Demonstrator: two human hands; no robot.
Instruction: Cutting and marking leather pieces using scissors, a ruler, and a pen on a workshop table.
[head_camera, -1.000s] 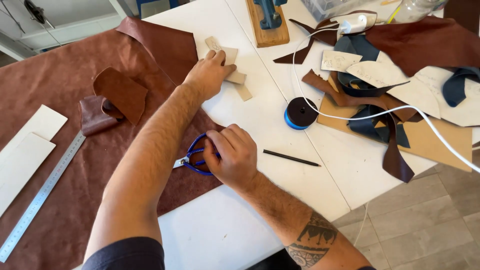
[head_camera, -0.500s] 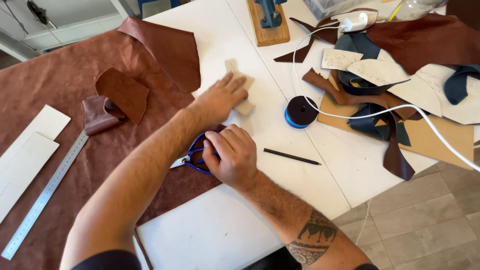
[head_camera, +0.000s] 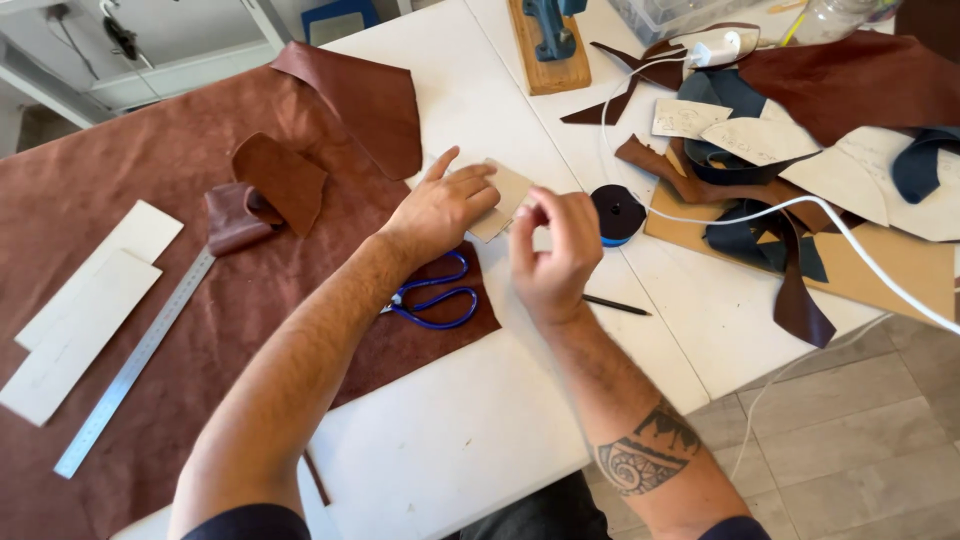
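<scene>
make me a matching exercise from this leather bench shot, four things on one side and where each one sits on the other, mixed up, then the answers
Things:
1. scissors
2. steel ruler
3. black pencil
4. tan card piece

Places:
A. on the bare white table, just right of the right hand
B. under the fingers of the left hand
C. on the brown leather sheet, beside two pale strips
D. on the leather edge, below the left hand

Pairs: 1-D, 2-C, 3-A, 4-B
</scene>
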